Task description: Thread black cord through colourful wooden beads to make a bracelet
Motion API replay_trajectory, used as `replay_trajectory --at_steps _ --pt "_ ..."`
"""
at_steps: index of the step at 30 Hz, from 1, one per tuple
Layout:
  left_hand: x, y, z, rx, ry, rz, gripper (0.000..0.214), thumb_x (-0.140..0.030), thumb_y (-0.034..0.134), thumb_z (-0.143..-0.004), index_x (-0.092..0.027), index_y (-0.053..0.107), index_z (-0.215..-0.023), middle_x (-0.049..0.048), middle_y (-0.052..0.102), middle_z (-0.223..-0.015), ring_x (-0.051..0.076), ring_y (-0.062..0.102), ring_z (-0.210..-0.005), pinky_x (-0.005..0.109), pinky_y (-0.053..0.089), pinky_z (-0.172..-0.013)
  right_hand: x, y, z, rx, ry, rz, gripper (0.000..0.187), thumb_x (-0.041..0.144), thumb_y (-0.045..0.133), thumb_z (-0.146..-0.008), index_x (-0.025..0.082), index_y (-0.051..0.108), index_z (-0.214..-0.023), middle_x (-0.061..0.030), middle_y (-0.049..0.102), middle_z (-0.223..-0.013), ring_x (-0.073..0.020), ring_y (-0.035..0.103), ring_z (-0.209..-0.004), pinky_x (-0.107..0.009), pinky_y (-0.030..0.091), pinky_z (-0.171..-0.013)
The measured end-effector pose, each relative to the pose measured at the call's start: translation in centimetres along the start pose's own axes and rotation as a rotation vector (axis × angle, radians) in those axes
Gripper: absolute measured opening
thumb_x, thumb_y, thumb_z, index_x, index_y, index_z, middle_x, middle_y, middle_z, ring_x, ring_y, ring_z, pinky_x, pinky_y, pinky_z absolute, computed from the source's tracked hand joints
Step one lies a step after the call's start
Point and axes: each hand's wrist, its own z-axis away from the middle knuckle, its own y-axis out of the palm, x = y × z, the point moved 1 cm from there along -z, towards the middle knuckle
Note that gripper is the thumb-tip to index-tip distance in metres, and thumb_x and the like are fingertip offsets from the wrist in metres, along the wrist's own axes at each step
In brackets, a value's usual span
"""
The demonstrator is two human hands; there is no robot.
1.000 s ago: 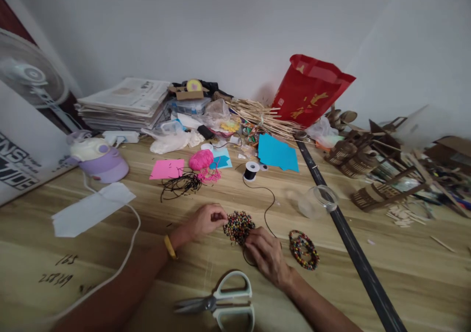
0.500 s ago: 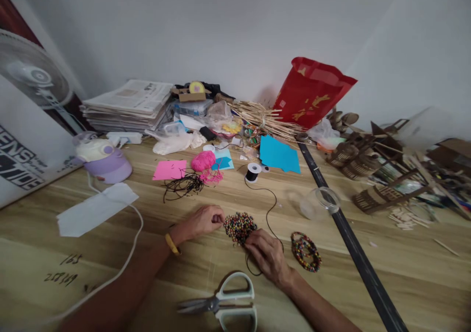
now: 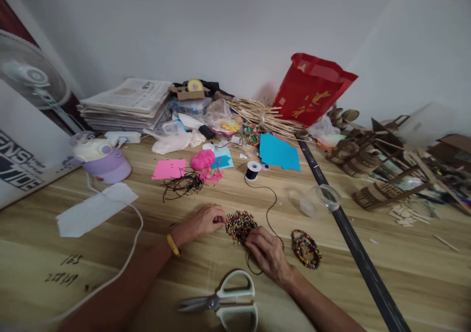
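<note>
A pile of small multicoloured beads (image 3: 240,225) lies on the wooden table. At its left edge my left hand (image 3: 206,220) rests with fingers curled and thumb and fingertips together; whatever is between them is too small to make out. My right hand (image 3: 270,254) is at the lower right edge of the pile, fingers bent together on a thin black cord (image 3: 275,198). The cord runs from a white spool of black cord (image 3: 252,171) to this hand, and a loop of it shows below. Beaded bracelets (image 3: 306,249) lie right of my right hand.
Scissors (image 3: 224,302) with pale handles lie in front of me. Farther back are pink yarn (image 3: 203,160), black cord pieces (image 3: 184,184) and blue paper (image 3: 279,151). A clear plastic container (image 3: 320,201) lies on its side near a black strip (image 3: 362,256). Woven baskets (image 3: 382,189) stand at right.
Both hands stay almost in place beside the beads, with only slight finger movement. The whole view has shifted very slightly.
</note>
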Motion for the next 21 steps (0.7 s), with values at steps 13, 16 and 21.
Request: replay_trajectory --at_steps 13,16,21 --pt "-0.9 3.5 -0.1 0.011 -0.205 0.901 0.029 -0.032 0.079 -0.062 -0.01 0.064 -0.073 0.0037 0.067 -0.07 0.012 0.06 -0.065 0.025 0.047 -0.066 -0.2 0.3 0.0 -0.106 0.022 -0.017 0.012 0.019 0.044 -0.096 0.02 0.056 -0.093 -0.0053 0.06 -0.083 -0.0162 0.058 -0.076 -0.026 0.048 -0.067" --pt "-1.4 3.9 -0.1 0.032 -0.2 0.928 0.031 -0.034 0.08 -0.06 -0.01 0.065 -0.072 0.004 0.067 -0.069 0.012 0.059 -0.064 0.024 0.046 -0.066 -0.3 0.3 0.0 -0.101 0.014 -0.01 0.013 0.019 0.044 -0.096 0.019 0.057 -0.094 -0.006 0.06 -0.084 -0.0163 0.058 -0.076 -0.027 0.048 -0.068" --pt "-1.4 4.2 -0.2 0.033 -0.204 0.931 0.03 -0.034 0.081 -0.059 -0.011 0.066 -0.071 0.0033 0.067 -0.069 0.012 0.059 -0.065 0.024 0.045 -0.066 -0.2 0.2 0.0 -0.098 0.013 -0.006 0.015 0.019 0.043 -0.096 0.02 0.058 -0.097 -0.0065 0.062 -0.085 -0.0169 0.059 -0.076 -0.028 0.048 -0.067"
